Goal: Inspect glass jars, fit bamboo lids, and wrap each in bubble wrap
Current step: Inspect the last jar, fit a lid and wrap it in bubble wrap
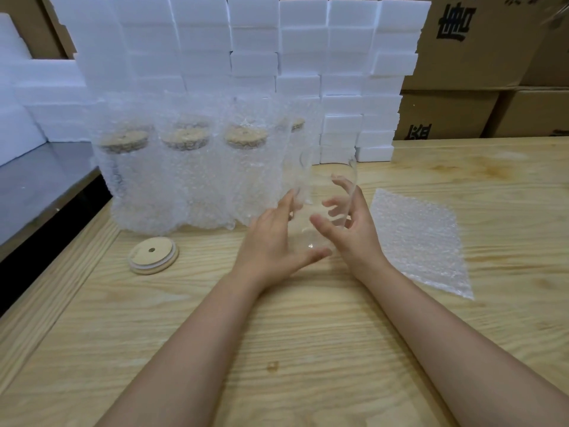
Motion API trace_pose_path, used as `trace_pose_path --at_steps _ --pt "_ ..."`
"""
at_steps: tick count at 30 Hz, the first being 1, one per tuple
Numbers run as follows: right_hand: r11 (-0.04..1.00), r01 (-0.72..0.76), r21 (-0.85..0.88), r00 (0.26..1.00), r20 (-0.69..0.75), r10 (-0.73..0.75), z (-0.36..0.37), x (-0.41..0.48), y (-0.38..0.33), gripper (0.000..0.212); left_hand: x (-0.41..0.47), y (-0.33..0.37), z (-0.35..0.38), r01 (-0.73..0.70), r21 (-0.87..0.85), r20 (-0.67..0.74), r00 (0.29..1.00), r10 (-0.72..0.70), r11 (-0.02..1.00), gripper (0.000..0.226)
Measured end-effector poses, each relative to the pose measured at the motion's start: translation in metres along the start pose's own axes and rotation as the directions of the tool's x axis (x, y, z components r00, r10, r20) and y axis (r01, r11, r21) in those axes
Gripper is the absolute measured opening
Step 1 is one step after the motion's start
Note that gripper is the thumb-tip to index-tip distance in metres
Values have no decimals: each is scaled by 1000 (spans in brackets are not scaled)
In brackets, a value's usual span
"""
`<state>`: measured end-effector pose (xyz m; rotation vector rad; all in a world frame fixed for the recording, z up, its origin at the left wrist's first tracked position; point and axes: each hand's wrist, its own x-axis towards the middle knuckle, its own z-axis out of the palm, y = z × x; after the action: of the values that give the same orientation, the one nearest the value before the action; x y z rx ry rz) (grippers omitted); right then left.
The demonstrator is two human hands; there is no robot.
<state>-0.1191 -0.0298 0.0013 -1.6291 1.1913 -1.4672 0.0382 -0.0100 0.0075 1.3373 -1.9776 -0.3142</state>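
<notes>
Wooden table (308, 334): pale planks, carrying everything below.
Foam blocks (252, 41): white, stacked as a wall along the table's far edge.
Cardboard boxes (480, 57): piled behind the wall, at right.
Wrapped jars (184, 186): a row with bamboo tops, upright in bubble wrap before the foam, left of centre.
Bubble wrap sheet (421, 241): flat on the table, just right of the hands.
Glass jar (326, 171): clear, unlidded, mouth up, between both hands at centre; whether its base touches the table cannot be told.
Left hand (271, 241): straight fingers laid against the jar's left side.
Right hand (357, 229): fingers curled round the jar's right side.
Bamboo lid (153, 255): flat on the table, apart, left of the hands.
</notes>
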Motion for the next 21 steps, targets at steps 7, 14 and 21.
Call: trace_pose_path --at_steps 7,14,21 --pt "998 -66 23 998 22 66 1 -3 -7 74 -2 -39 -34 208 515 -405 914 22 831 27" --pt "996 -84 -3 993 81 84 4 -5 -4 76 -8 -64 -47 737 475 -437 672 -598 481 44" --pt "995 -95 -28 990 106 97 7 -5 -2 82 -10 -73 -55 765 428 -398 638 -659 482 50"
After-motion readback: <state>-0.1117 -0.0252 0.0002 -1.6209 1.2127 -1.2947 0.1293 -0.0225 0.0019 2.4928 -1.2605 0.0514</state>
